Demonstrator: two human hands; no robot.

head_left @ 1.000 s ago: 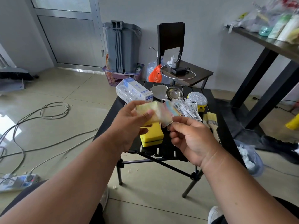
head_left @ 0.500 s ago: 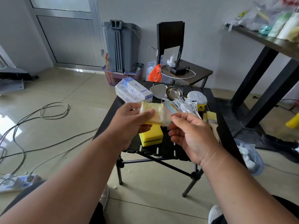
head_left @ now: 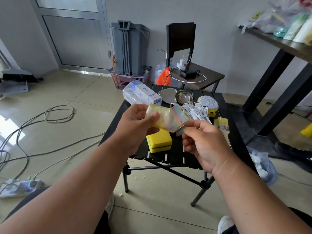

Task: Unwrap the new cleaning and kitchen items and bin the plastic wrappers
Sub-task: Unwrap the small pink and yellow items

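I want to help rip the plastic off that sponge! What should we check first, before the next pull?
1. Left hand holds the wrapped sponge firmly: ok, thumb and fingers curl round it.
2. Right hand has the wrapper end: ok, it pinches the end.
3. Wrapper already torn open: cannot tell.
4. Sponge held above the table, away from the other things: ok.
5. Somewhere to bin the plastic: ok, a bag with crumpled wrappers sits on the floor at the right.

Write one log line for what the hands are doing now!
left hand: holds wrapped sponge | right hand: pinches wrapper end | wrapper: still on
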